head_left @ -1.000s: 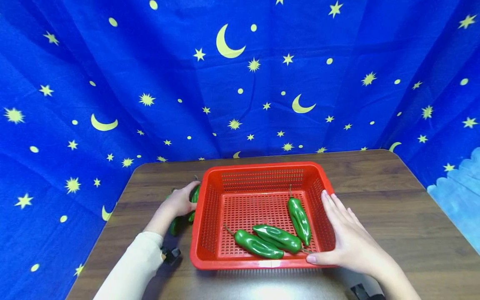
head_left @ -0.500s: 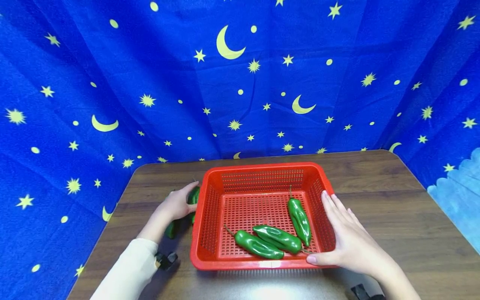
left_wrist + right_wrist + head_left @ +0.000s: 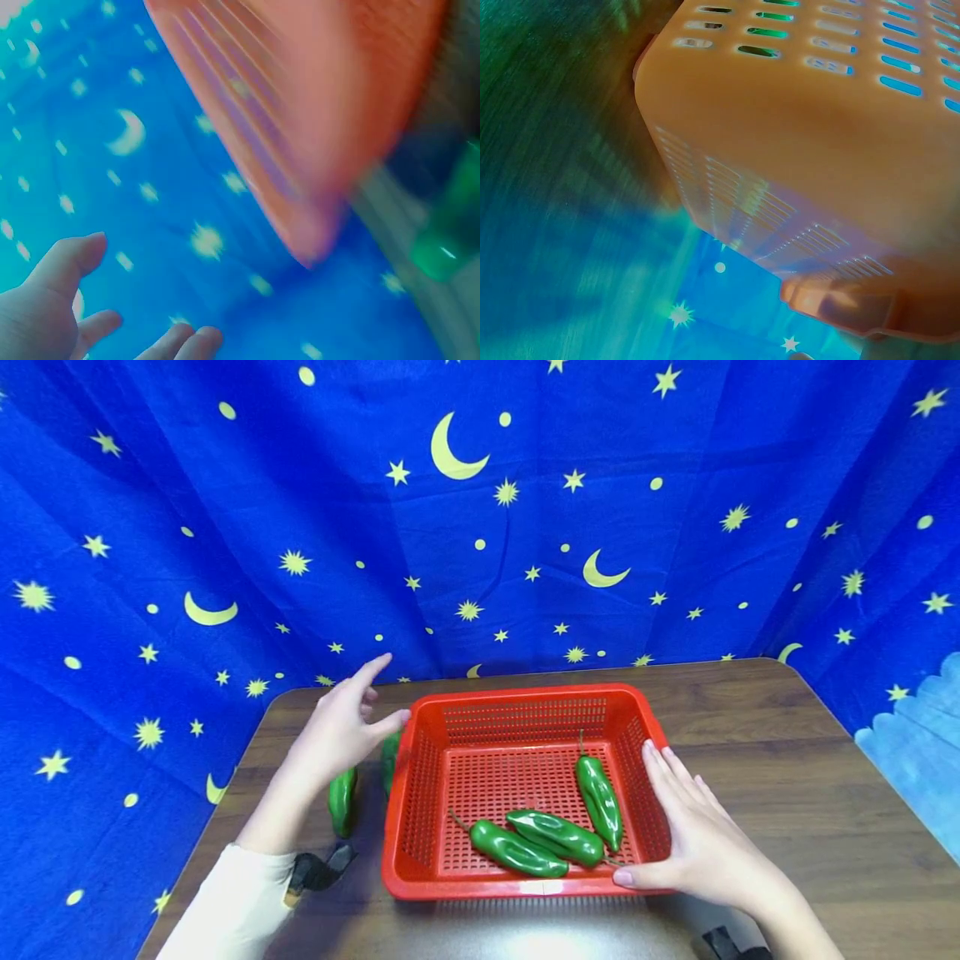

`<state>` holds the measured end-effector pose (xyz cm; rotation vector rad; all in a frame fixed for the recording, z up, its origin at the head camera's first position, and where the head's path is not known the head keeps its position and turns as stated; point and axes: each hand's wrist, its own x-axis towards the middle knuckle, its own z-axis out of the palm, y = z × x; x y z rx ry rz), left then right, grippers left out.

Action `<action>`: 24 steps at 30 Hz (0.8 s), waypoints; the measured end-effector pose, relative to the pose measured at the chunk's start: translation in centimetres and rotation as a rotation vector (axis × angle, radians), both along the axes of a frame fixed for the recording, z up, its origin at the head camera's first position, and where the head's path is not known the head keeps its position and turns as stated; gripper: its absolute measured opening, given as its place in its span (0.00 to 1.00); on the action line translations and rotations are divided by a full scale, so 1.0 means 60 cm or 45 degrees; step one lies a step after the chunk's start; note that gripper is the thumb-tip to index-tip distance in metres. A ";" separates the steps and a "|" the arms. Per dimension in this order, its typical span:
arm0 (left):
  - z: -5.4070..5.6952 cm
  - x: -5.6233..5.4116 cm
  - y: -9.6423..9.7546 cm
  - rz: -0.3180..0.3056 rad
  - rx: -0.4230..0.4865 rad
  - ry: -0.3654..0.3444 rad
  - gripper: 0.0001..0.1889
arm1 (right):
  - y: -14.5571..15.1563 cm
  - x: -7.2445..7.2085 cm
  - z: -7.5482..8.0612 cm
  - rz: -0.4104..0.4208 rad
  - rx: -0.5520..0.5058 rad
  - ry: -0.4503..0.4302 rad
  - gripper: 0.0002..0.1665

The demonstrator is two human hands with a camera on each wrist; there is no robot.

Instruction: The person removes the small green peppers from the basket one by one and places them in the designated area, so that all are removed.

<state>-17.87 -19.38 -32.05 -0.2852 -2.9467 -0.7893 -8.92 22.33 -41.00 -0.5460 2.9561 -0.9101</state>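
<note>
Three green peppers (image 3: 517, 849) lie inside the red basket (image 3: 517, 695), and at least two other peppers (image 3: 342, 802) are on the desk (image 3: 750, 735) to its left. The left hand (image 3: 337, 731) has just risen from these, half open and holding nothing, so they remain outside. The right hand (image 3: 701, 835), widely spread with straight fingers, rests on the basket's near right corner.

Blurry basket (image 3: 322, 90) in left wrist view
</note>
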 end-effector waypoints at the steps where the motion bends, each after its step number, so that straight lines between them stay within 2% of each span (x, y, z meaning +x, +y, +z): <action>1: 0.010 0.003 0.017 -0.019 0.024 -0.005 0.41 | 0.000 0.000 0.000 -0.001 0.001 -0.003 0.84; 5: 0.033 0.013 0.085 -0.116 0.081 -0.054 0.44 | 0.002 -0.001 -0.001 0.001 0.003 0.000 0.84; 10: 0.032 0.011 0.160 -0.281 0.076 -0.150 0.47 | 0.002 -0.001 -0.002 -0.001 -0.001 0.005 0.83; 15: 0.008 -0.004 0.216 -0.422 0.078 -0.254 0.49 | 0.004 -0.001 -0.002 -0.010 -0.003 -0.008 0.83; 20: -0.031 -0.014 0.262 -0.581 0.117 -0.334 0.49 | 0.003 -0.003 -0.002 -0.011 0.002 -0.015 0.83; 22: -0.048 -0.014 0.279 -0.621 0.123 -0.358 0.49 | 0.003 -0.003 -0.001 -0.011 0.006 -0.016 0.83; 24: -0.065 -0.013 0.295 -0.628 0.131 -0.384 0.49 | 0.004 -0.004 0.000 -0.011 0.007 -0.019 0.83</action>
